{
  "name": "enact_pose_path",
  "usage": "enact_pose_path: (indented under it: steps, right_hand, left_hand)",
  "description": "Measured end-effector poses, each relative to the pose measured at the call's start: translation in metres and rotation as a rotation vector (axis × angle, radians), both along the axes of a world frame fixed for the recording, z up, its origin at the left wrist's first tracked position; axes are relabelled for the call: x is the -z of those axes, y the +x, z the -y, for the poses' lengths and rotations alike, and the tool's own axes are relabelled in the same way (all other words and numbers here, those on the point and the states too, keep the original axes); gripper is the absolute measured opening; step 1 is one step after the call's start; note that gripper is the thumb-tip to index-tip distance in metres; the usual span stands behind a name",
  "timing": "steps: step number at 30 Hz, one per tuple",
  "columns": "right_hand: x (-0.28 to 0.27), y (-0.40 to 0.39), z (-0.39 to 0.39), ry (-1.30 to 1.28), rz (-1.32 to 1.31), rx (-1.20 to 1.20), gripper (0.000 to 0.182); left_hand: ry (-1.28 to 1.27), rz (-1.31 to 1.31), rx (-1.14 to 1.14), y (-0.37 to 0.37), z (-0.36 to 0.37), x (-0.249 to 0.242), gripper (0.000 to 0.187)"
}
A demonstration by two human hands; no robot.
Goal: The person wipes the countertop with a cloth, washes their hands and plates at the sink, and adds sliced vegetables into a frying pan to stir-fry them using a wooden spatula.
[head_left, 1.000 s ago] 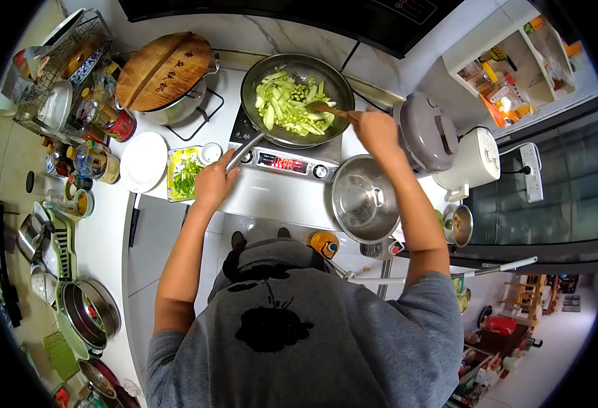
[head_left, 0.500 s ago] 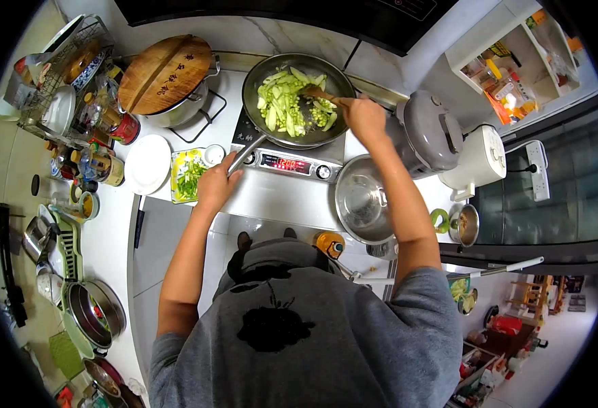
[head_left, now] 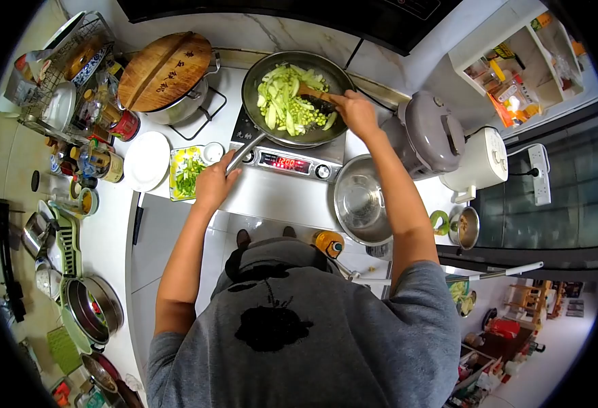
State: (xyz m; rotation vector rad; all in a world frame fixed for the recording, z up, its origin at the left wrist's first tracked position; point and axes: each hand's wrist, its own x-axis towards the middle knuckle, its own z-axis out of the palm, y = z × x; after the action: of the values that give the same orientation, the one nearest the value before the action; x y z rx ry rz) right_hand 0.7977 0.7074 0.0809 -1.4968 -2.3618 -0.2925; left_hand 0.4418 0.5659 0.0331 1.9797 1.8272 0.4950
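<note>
A dark frying pan [head_left: 253, 100] sits on an induction cooktop [head_left: 284, 161] with a lit red display. My left hand [head_left: 215, 180] is closed round the end of the pan's metal handle [head_left: 248, 147]. Inside the pan, sliced green vegetables [head_left: 282, 100] are heaped at the left and middle, with small green pieces [head_left: 311, 117] to the right. My right hand [head_left: 357, 113] grips a wooden spatula [head_left: 311, 92], its blade among the vegetables near the pan's upper middle.
Left of the cooktop are a pot with a wooden lid [head_left: 165, 71], a white plate [head_left: 147, 162] and a yellow tray [head_left: 187, 178] of chopped greens. A metal bowl [head_left: 361, 200] and a grey cooker [head_left: 429, 132] stand to the right.
My right hand has moved slightly left with the spatula, whose blade is now further into the vegetables. The heap has shifted a little left. My left hand stays on the handle.
</note>
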Motion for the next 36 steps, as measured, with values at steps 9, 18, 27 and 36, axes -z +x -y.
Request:
enact_pose_path:
  steps: [9,18,27,36]
  right_hand:
    - [-0.107,-0.002,0.082,-0.439,0.166,0.03,0.025]
    - [-0.009,-0.077,0.05,-0.359,-0.189,0.115,0.024]
    - [-0.027,-0.047,0.024,-0.126,-0.333,0.373,0.024]
    - [-0.018,-0.037,0.068,-0.196,0.044,0.227,0.025]
  left_hand:
    - [-0.023,0.009,-0.008,0.001,-0.001,-0.003,0.048]
    - [-0.008,0.016,0.001,-0.001,-0.001,0.002,0.048]
    - [0.094,0.017,0.008,-0.002,0.0,0.014,0.05]
    - [0.086,0.036,0.011,-0.002,-0.001,0.013,0.049]
